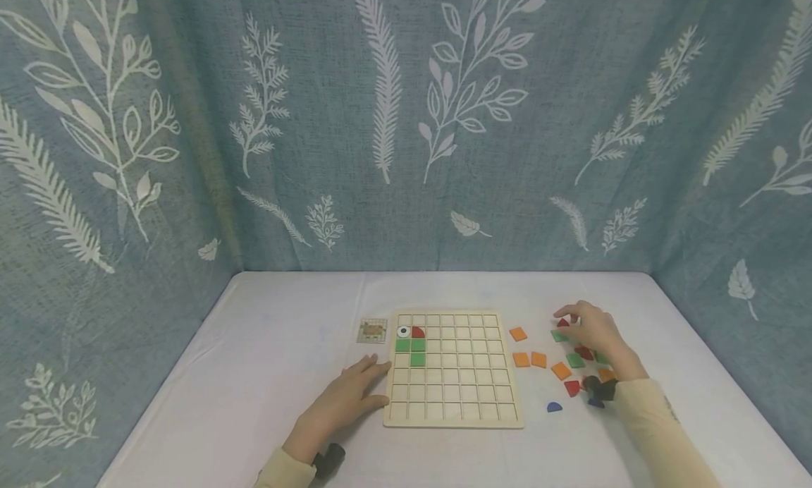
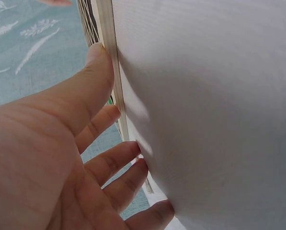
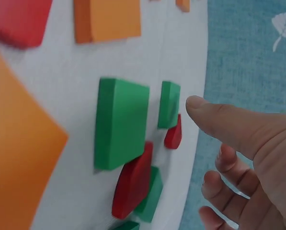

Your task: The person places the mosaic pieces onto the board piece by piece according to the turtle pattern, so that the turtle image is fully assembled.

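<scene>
A wooden grid board lies mid-table. In its upper left cells are a white eye tile, a red quarter-round piece and green squares. My left hand rests against the board's left edge, fingers spread and thumb touching the rim in the left wrist view. My right hand hovers over the loose pieces at the right, thumb and fingers apart with nothing between them. Closest to its fingertips are a green square and a small red piece.
A small picture card lies beside the board's upper left corner. Several orange squares, more red and green pieces and a blue half-round are scattered right of the board. A patterned curtain surrounds the table.
</scene>
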A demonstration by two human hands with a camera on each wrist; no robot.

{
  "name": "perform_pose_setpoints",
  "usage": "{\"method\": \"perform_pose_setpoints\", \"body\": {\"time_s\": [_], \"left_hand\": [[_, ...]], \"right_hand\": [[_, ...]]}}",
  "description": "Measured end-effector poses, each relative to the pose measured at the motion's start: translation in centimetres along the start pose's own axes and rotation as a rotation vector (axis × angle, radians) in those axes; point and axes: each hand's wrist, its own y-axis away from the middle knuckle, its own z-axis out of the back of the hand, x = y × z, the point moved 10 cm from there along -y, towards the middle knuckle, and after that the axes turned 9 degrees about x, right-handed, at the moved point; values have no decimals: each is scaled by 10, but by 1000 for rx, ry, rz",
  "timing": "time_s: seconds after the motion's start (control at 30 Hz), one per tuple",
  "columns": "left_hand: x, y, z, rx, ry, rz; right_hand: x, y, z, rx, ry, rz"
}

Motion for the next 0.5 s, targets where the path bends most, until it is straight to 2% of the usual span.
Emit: {"method": "perform_pose_setpoints", "body": {"time_s": [0.3,0.5], "left_hand": [[-1,0,1,6,1,-3],[-1,0,1,12,5,0]], "right_hand": [[-16,-3,-3,30,-6,-42],[-24,-6,-7,86,-45,-41]]}}
